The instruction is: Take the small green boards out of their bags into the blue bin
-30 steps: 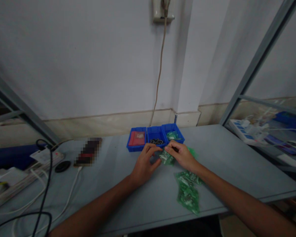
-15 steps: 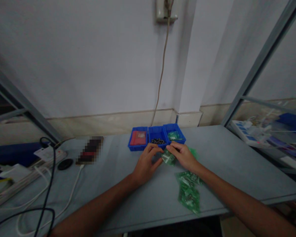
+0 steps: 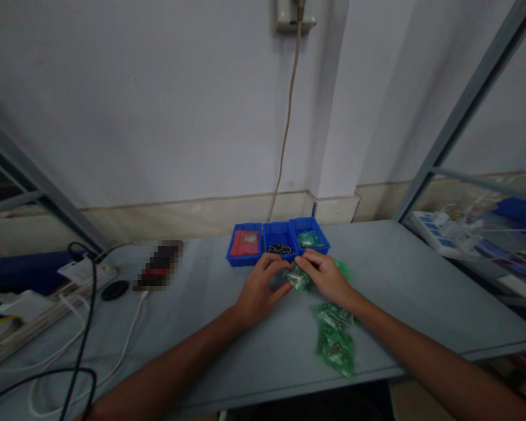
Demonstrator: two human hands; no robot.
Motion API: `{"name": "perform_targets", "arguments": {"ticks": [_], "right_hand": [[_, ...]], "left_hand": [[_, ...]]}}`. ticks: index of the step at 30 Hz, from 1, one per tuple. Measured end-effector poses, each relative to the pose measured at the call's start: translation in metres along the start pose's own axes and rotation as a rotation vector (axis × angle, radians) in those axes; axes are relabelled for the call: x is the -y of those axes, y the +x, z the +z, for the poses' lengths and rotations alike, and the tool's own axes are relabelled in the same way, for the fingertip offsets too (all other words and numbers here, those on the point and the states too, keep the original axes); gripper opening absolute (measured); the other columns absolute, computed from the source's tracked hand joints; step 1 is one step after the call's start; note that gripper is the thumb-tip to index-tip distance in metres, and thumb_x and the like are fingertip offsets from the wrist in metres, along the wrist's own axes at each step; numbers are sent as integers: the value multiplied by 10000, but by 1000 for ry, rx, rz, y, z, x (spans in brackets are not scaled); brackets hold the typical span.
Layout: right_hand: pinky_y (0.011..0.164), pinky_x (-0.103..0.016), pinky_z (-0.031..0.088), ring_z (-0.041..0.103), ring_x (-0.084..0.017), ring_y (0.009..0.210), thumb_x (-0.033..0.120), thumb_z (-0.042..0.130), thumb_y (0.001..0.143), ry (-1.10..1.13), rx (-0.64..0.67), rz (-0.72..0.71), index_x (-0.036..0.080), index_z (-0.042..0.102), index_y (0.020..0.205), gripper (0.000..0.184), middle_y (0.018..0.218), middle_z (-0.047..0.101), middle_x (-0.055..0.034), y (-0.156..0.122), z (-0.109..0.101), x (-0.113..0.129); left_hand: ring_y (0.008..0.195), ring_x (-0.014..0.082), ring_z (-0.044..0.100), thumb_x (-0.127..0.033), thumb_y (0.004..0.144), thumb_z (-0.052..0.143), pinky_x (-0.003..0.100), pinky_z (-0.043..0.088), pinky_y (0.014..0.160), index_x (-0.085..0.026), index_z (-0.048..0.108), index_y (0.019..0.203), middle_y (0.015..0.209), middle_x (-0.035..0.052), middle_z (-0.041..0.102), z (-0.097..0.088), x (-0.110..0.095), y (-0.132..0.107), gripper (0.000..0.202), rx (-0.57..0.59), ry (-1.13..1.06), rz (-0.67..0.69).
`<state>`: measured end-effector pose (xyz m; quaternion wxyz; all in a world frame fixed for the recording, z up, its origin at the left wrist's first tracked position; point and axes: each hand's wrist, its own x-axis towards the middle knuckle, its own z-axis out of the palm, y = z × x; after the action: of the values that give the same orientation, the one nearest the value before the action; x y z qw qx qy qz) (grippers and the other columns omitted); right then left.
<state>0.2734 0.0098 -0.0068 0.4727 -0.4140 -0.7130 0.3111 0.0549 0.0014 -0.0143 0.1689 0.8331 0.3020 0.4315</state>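
Observation:
A small clear-green plastic bag [image 3: 298,280] with silvery pieces inside is between my two hands, just in front of the blue bins. My right hand [image 3: 328,278] pinches its upper right side with thumb and fingers. At the left edge of the bag, the curved thumb and fingers of my left hand [image 3: 260,292] hold it from either side; their exact contact is hard to see. More green bags of small metal parts [image 3: 334,339] lie on the table below my right wrist. Another piece of green plastic [image 3: 342,268] shows behind my right hand.
Three joined blue bins hold red packets [image 3: 245,242], small black-and-silver parts [image 3: 280,249] and green packets [image 3: 309,238]. Left lie a blurred-out phone-like object [image 3: 160,266], a black disc [image 3: 114,290], cables and a power strip [image 3: 48,313]. Another power strip [image 3: 438,234] sits right.
Both hands keep nearly the same place and grip on the green bag. The whole view has shifted very slightly.

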Motion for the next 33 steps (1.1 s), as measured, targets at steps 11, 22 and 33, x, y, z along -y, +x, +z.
{"name": "perform_targets", "arguments": {"ticks": [11, 22, 33], "right_hand": [[574, -279, 291, 389, -148, 608, 536, 562, 1038, -39, 21, 48, 220, 466, 641, 515, 627, 390, 39, -5, 4, -5], [615, -293, 377, 517, -177, 642, 551, 492, 1078, -24, 35, 51, 204, 645, 748, 503, 676, 584, 7, -6, 5, -2], [686, -290, 431, 572, -189, 766, 568, 521, 1068, 72, 120, 44, 236, 652, 1050, 357, 846, 602, 0, -7, 7, 5]], "left_hand": [[1152, 235, 626, -207, 968, 724, 425, 559, 1016, -285, 613, 1317, 1272, 81, 573, -1, -3, -3, 375, 39, 65, 76], [1101, 234, 616, -266, 1078, 554, 408, 535, 988, -231, 631, 1169, 1151, 91, 633, -2, -5, 0, 124, -56, 100, 29], [797, 157, 532, -294, 1094, 491, 278, 449, 751, -200, 558, 962, 889, 3, 565, -1, -4, 5, 175, -135, -30, -192]]}}
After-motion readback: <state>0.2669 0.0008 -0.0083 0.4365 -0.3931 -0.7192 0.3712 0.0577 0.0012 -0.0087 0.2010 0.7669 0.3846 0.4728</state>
